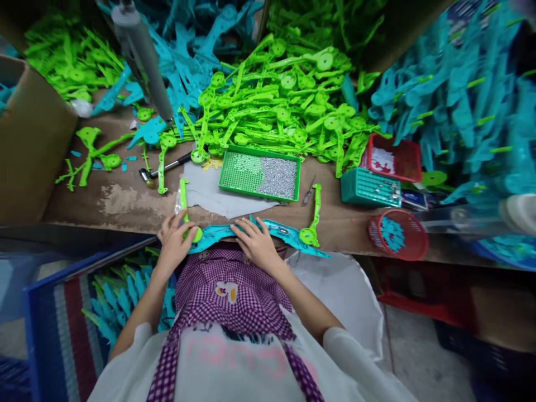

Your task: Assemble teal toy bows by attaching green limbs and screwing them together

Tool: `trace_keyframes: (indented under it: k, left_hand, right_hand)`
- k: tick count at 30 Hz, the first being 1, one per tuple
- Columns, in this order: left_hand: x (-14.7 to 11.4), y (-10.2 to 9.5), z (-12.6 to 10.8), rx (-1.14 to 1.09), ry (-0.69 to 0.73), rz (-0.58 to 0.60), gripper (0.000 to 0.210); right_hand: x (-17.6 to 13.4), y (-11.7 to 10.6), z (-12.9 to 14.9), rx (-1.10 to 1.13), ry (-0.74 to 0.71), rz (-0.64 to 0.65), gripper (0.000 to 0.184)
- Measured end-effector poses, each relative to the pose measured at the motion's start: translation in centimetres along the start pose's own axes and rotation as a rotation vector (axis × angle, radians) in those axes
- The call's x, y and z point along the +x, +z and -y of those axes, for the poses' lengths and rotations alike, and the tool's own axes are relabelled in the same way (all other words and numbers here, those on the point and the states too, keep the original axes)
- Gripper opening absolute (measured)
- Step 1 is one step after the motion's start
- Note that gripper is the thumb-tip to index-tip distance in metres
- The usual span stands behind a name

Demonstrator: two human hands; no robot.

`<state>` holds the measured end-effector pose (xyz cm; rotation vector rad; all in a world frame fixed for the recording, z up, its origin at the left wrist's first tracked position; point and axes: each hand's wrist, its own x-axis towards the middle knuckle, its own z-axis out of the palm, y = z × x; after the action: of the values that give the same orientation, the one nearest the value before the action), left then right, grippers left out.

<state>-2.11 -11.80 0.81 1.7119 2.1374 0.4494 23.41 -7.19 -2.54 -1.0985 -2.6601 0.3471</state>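
Note:
A long curved blue plastic piece point(213, 237) lies along the table's front edge, in front of my apron. My left hand point(173, 237) is closed around a light-green plastic arm with a round end point(183, 195) at the blue piece's left end. Stretched over the middle of the blue piece, my right hand point(257, 243) rests with its fingers slightly apart. A second green arm point(315, 215) sits on the blue piece's right end, its shaft pointing away from me. Thin wires and a small metal part point(283, 230) show inside the blue piece, right of my right hand.
Ahead stands a green tray point(259, 196) of small metal pieces, with a hammer point(167, 167) to its left. Green arms point(285, 106) are heaped behind. A red basket point(397, 254) holds blue bits. A grey cylindrical tool point(144, 67) hangs at left; a cardboard box point(33, 145) stands beyond.

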Motion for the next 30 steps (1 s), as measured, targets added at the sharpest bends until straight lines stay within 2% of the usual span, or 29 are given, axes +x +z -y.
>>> trace_keyframes:
  k: [4,9,12,14,16,17,19,21,23,26,30]
  left_hand:
    - [0.8,-1.6,1.3,0.131,-0.023,0.01,0.032]
    - [4.3,-4.2,2.9,0.225,-0.091,0.084,0.04]
    - [5.7,-4.9,3.5,0.264,-0.106,0.09,0.045]
    - [6.2,-4.9,3.8,0.267,-0.102,0.071,0.046]
    - [6.2,-4.6,4.1,0.26,-0.087,0.044,0.047]
    - [6.2,-4.5,4.2,0.256,-0.079,0.033,0.047]
    - [6.1,-4.2,4.2,0.253,-0.073,0.018,0.048]
    - [6.2,-4.0,3.9,0.257,-0.076,0.01,0.05]
    - [6.2,-4.0,3.5,0.266,-0.074,0.006,0.051]
    - [5.5,-3.8,2.8,0.278,-0.076,-0.015,0.052]
    - [3.0,-2.7,1.3,0.22,-0.052,-0.185,0.05]
  right_hand:
    - [1.8,0.4,0.7,0.023,0.011,-0.027,0.037]
    - [5.8,1.5,1.8,0.076,0.081,-0.034,0.037]
    - [7.0,1.5,2.2,0.109,0.086,-0.053,0.037]
    - [6.0,1.0,2.0,0.137,0.077,-0.104,0.037]
    - [3.3,0.1,1.4,0.155,0.132,-0.217,0.035]
    - [1.6,-0.3,1.0,0.149,0.203,-0.291,0.033]
    - [-1.7,-0.9,-0.2,0.072,0.445,-0.404,0.031]
    - [-3.9,-1.2,-1.5,-0.007,0.64,-0.424,0.035]
    - [-4.6,-1.2,-2.7,-0.025,0.722,-0.397,0.039]
    - [-4.3,-1.3,-4.1,0.041,0.744,-0.384,0.038]
    - [-4.1,-2.3,-4.3,0.119,0.743,-0.409,0.037]
